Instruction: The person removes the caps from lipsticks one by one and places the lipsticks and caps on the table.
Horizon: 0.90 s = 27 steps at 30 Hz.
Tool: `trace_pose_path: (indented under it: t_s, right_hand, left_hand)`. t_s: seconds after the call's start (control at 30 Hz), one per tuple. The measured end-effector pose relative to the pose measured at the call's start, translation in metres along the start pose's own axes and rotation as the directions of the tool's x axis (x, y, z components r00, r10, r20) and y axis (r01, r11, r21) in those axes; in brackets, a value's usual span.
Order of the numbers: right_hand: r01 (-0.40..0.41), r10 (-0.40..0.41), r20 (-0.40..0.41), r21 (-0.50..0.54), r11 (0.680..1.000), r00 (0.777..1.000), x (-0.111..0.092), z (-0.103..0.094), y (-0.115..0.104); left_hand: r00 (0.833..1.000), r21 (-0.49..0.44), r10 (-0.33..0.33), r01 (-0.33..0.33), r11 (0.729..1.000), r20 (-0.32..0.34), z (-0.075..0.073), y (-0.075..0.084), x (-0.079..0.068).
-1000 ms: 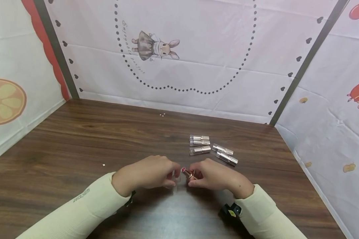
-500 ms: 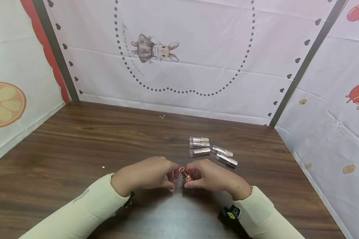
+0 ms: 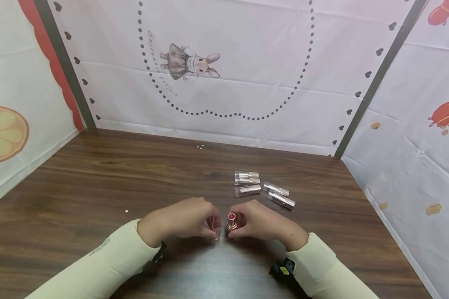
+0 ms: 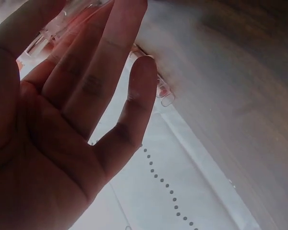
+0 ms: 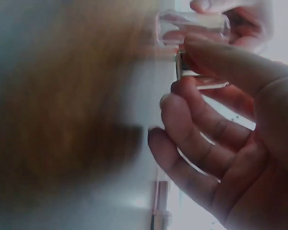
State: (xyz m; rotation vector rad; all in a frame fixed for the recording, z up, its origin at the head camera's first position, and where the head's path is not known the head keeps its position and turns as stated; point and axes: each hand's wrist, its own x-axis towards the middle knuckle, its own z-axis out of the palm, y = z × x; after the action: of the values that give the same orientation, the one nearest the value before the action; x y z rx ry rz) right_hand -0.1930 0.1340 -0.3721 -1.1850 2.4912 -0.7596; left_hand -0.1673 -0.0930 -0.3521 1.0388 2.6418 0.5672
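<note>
In the head view my left hand [image 3: 188, 216] pinches a clear lipstick cap [image 3: 217, 230] between thumb and fingers. My right hand [image 3: 263, 219] holds an uncapped lipstick [image 3: 231, 221] upright just beside it, its red tip showing. A small gap separates cap and lipstick. From the right wrist, the transparent cap [image 5: 194, 26] lies in the left fingers, past my right thumb and index finger on the lipstick's base. My left palm [image 4: 53, 139] fills much of the left wrist view, with clear plastic at its upper left.
Several capped silver lipsticks lie beyond the right hand: a group on the left [image 3: 247, 190] and two on the right [image 3: 281, 200]. Tiny white bits [image 3: 126, 211] dot the brown wooden table [image 3: 116, 174]. Printed cloth walls [image 3: 224, 99] stand around the back and sides.
The lipstick in my right hand has turned from leaning left to upright. The cap in my left hand has turned more upright too. The capped lipsticks stay put.
</note>
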Motion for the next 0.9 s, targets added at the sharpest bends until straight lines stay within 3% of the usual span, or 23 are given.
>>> trace_pose_path:
  t_s: [0.3, 0.7, 0.9]
  right_hand:
    - [-0.042, 0.041, -0.028, -0.036, 0.998, 0.999, 0.004, 0.002, -0.002]
    - [-0.043, 0.043, -0.012, -0.031, 0.999, 0.999, 0.002, 0.01, 0.0]
    - [-0.03, 0.027, -0.039, -0.078, 0.996, 0.999, 0.005, 0.013, -0.002]
  left_hand:
    - [1.0, 0.029, 0.005, -0.004, 1.0, -0.025, 0.0, -0.002, 0.001]
    - [0.998, 0.097, 0.012, -0.006, 0.995, -0.059, 0.011, -0.002, 0.003]
    - [0.996, 0.126, 0.011, 0.0, 0.992, -0.085, 0.01, 0.002, 0.003]
